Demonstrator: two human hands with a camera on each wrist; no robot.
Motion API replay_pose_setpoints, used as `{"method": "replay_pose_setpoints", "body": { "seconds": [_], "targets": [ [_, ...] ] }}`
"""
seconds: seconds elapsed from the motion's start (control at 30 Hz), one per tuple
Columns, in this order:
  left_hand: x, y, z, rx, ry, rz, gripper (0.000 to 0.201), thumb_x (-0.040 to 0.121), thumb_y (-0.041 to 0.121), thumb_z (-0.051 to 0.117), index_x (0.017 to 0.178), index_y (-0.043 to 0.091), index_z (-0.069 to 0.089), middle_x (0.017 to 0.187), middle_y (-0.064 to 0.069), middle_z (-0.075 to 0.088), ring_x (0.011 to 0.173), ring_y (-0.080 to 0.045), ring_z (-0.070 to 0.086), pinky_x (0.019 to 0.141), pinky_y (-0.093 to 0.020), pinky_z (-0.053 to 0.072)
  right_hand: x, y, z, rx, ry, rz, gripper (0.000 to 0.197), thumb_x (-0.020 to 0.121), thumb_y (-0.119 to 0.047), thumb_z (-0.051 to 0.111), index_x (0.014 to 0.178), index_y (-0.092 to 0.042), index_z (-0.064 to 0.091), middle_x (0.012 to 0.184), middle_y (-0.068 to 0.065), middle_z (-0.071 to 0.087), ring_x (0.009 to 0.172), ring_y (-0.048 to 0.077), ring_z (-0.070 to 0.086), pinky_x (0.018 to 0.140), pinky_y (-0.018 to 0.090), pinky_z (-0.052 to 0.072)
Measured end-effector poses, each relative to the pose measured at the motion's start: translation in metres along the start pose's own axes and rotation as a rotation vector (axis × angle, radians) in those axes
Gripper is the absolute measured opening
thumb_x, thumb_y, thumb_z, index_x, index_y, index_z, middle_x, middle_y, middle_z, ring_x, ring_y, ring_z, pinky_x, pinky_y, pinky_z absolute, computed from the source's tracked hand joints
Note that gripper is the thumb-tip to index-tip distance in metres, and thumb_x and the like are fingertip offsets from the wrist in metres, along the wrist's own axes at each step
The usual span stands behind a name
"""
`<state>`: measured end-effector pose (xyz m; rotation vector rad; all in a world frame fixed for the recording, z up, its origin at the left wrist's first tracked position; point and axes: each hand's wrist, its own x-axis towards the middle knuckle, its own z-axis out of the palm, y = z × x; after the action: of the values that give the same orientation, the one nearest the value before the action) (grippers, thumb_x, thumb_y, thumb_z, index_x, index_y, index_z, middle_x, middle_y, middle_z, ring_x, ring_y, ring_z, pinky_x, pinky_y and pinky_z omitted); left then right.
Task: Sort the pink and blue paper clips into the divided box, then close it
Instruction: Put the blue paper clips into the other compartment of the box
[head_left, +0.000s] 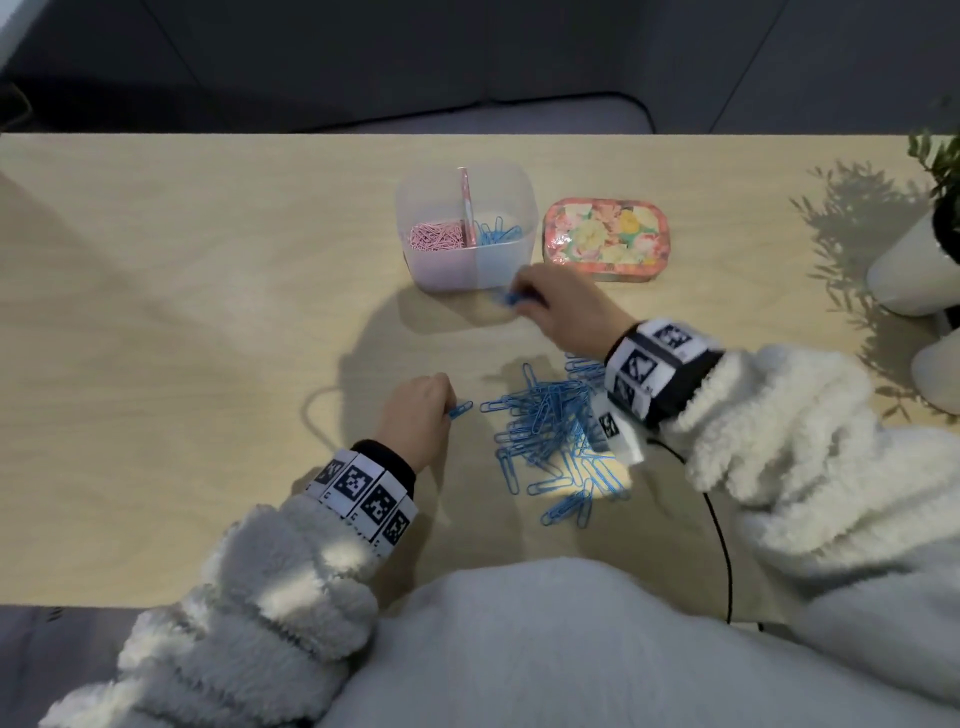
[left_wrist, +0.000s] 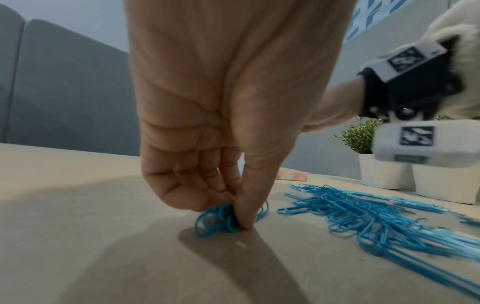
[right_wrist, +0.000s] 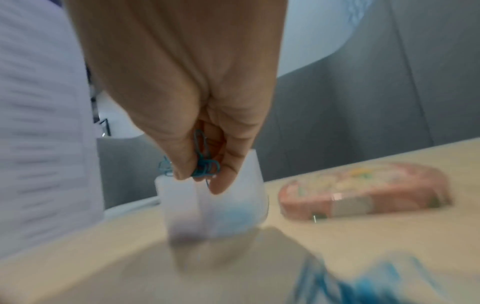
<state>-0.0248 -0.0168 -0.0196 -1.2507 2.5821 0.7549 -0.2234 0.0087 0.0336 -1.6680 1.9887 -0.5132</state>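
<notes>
Right hand (head_left: 558, 304) pinches blue clips (head_left: 508, 299) lying crosswise.

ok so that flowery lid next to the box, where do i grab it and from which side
Take the floral lid by its two long edges, coming straight down from above. It lies flat on the table, domed top up, so only its low rim offers a hold. Its near side is probably easiest: the divided box stands close on its left. Both the right hand and left hand hold blue clips now.
</notes>
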Motion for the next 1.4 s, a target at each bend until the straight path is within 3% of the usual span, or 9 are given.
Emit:
{"method": "replay_pose_setpoints", "body": {
  "seconds": [0.1, 0.17, 0.37, 0.7, 0.83, 0.93, 1.07, 1.23, 1.4],
  "targets": [
    [0.003, -0.001, 0.0, 0.017, -0.021, -0.006, 0.02, 0.084, -0.001, 0.048, 0.102, 0.002, 0.057, 0.104, -0.018, 0.063, 0.099, -0.034, 0.055, 0.08, -0.04, 0.041, 0.035, -0.005, -0.033, -0.018, 0.161, 0.047, 0.012, 0.089, -0.009, 0.051, 0.095, -0.003, 0.06, 0.091, 0.012, 0.061, 0.083, 0.025, 0.052, 0.066, 0.029, 0.037],
    [0.002, 0.003, 0.001, 0.072, -0.024, -0.006, 0.018, 0.086, 0.001, 0.047, 0.101, 0.003, 0.057, 0.105, -0.016, 0.061, 0.098, -0.034, 0.055, 0.079, -0.041, 0.043, 0.061, -0.005, -0.043, -0.075, 0.228, 0.075, 0.018, 0.085, -0.004, 0.05, 0.099, -0.003, 0.062, 0.102, 0.017, 0.064, 0.096, 0.031, 0.056, 0.079, 0.034, 0.042],
    [0.005, 0.021, -0.007, 0.065, -0.015, 0.129, 0.016, 0.086, 0.002, 0.046, 0.097, 0.002, 0.058, 0.101, -0.018, 0.059, 0.092, -0.035, 0.056, 0.076, -0.042, 0.042, 0.097, -0.005, -0.038, -0.15, 0.053, 0.131, 0.029, 0.086, 0.0, 0.05, 0.113, -0.005, 0.06, 0.122, 0.019, 0.058, 0.112, 0.036, 0.055, 0.096, 0.037, 0.044],
    [0.106, 0.069, -0.11, -0.023, 0.421, 0.214, 0.025, 0.086, 0.009, 0.05, 0.107, 0.008, 0.063, 0.11, -0.016, 0.063, 0.104, -0.031, 0.056, 0.087, -0.035, 0.039, 0.021, 0.034, -0.035, 0.118, 0.377, 0.111, 0.034, 0.075, 0.007, 0.039, 0.088, -0.003, 0.069, 0.103, 0.017, 0.066, 0.105, 0.035, 0.056, 0.097, 0.025, 0.036],
    [0.135, 0.07, -0.114, -0.008, 0.306, 0.136, 0.02, 0.078, 0.004, 0.051, 0.069, 0.022, 0.049, 0.076, -0.014, 0.047, 0.077, -0.034, 0.049, 0.07, -0.039, 0.039, -0.026, 0.074, -0.026, 0.125, 0.367, 0.21, 0.035, 0.067, 0.0, 0.035, 0.081, -0.002, 0.068, 0.096, 0.02, 0.069, 0.097, 0.037, 0.059, 0.099, 0.043, 0.041],
    [0.134, 0.072, -0.108, 0.002, 0.284, 0.143, 0.026, 0.08, 0.0, 0.043, 0.062, 0.019, 0.045, 0.072, -0.014, 0.04, 0.071, -0.03, 0.04, 0.065, -0.032, 0.027, -0.052, 0.111, -0.015, 0.047, 0.313, 0.392, 0.036, 0.072, -0.002, 0.036, 0.085, -0.01, 0.068, 0.101, 0.015, 0.07, 0.099, 0.038, 0.058, 0.093, 0.037, 0.039],
    [0.104, 0.075, -0.092, -0.051, 0.397, 0.343, 0.027, 0.092, 0.008, 0.04, 0.101, 0.003, 0.064, 0.102, -0.019, 0.064, 0.1, -0.033, 0.055, 0.086, -0.037, 0.038, -0.066, 0.131, 0.003, -0.071, 0.237, 0.47, 0.029, 0.085, -0.005, 0.045, 0.105, -0.009, 0.064, 0.111, 0.019, 0.063, 0.106, 0.039, 0.053, 0.091, 0.037, 0.034],
    [0.051, 0.056, -0.036, -0.102, 0.07, 0.345, 0.024, 0.086, 0.02, 0.059, 0.109, 0.011, 0.061, 0.104, -0.008, 0.062, 0.094, -0.026, 0.058, 0.078, -0.029, 0.041, -0.059, 0.102, 0.015, -0.262, 0.141, 0.4, 0.032, 0.089, -0.014, 0.043, 0.118, -0.012, 0.054, 0.118, 0.019, 0.05, 0.107, 0.039, 0.043, 0.088, 0.045, 0.044],
    [0.029, 0.03, -0.001, -0.094, -0.146, 0.287, 0.089, 0.054, 0.04, 0.085, 0.129, 0.013, 0.045, 0.116, -0.011, 0.047, 0.107, -0.025, 0.047, 0.096, -0.033, 0.039, -0.065, 0.072, 0.032, -0.333, 0.018, 0.27, 0.035, 0.09, -0.019, 0.043, 0.124, -0.015, 0.05, 0.12, 0.015, 0.047, 0.107, 0.036, 0.043, 0.083, 0.045, 0.047]
  ]
}}
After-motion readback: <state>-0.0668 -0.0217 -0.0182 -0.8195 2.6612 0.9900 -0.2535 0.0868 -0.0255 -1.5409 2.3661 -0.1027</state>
